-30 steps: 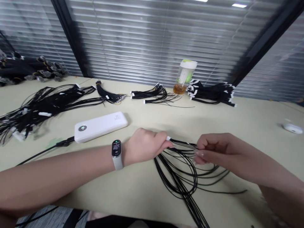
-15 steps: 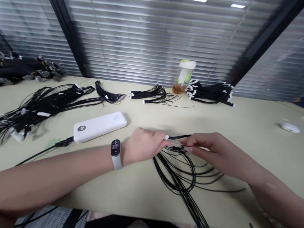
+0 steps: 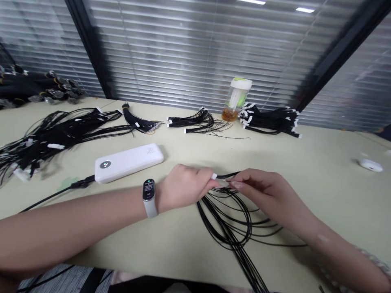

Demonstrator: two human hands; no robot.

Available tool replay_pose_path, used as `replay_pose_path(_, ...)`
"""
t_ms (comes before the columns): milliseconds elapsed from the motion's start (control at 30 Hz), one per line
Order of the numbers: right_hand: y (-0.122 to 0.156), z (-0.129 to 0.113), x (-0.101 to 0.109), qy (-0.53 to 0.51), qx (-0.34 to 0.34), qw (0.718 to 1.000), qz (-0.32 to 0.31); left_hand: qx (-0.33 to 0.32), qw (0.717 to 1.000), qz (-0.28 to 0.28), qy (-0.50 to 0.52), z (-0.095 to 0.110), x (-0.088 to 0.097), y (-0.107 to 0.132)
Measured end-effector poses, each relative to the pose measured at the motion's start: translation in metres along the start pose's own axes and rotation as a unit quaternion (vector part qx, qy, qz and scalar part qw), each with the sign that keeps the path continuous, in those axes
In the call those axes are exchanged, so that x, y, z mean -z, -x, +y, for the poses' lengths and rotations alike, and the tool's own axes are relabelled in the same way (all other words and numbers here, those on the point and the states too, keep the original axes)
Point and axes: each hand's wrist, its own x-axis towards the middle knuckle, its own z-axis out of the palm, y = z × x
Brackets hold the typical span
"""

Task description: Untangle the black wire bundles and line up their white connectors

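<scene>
My left hand (image 3: pixel 192 185) is closed on a small white connector (image 3: pixel 214 176) that peeks out above its thumb. From there a bundle of thin black wires (image 3: pixel 224 228) loops down over the table and runs off toward its front edge. My right hand (image 3: pixel 262 189) pinches a thin black wire between thumb and forefinger. Its fingertips are almost touching the left thumb, close to the connector. The end of the pinched wire is too small to make out, and the fingers hide most of the connector.
A white power bank (image 3: pixel 130 162) with a plugged-in cable lies beyond my left forearm. Black wire bundles (image 3: pixel 61 134) are spread at the left, and more stand by a bottle (image 3: pixel 236 99) at the back. A white earbud case (image 3: pixel 370 165) lies far right.
My right hand has moved slightly left, bringing its pinched fingertips closer to the connector and the left thumb. The left hand has stayed in place.
</scene>
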Motion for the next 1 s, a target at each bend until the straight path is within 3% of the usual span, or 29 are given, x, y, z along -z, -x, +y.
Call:
replay_pose_path(367,0.001,0.001,-0.005,-0.016,-0.002,0.999,0.041,0.001,1.0,-0.019,-0.005,0.001,0.001,-0.001)
replay_pose_path(633,0.002,0.0,-0.006,0.085,0.043,0.995,0.034,0.008,1.0,-0.013,0.006,0.001,0.001,0.0)
replay_pose_path(767,0.001,-0.002,-0.007,0.083,0.076,0.993,0.044,0.068,0.994,-0.034,0.079,0.003,0.004,0.0)
replay_pose_path(900,0.002,-0.004,-0.009,0.078,0.084,0.991,0.069,0.161,0.969,-0.063,0.178,0.006,0.009,-0.001)
replay_pose_path(1000,0.003,-0.004,-0.013,0.078,0.077,0.99,0.093,0.189,0.951,-0.058,0.238,0.007,0.011,-0.003)
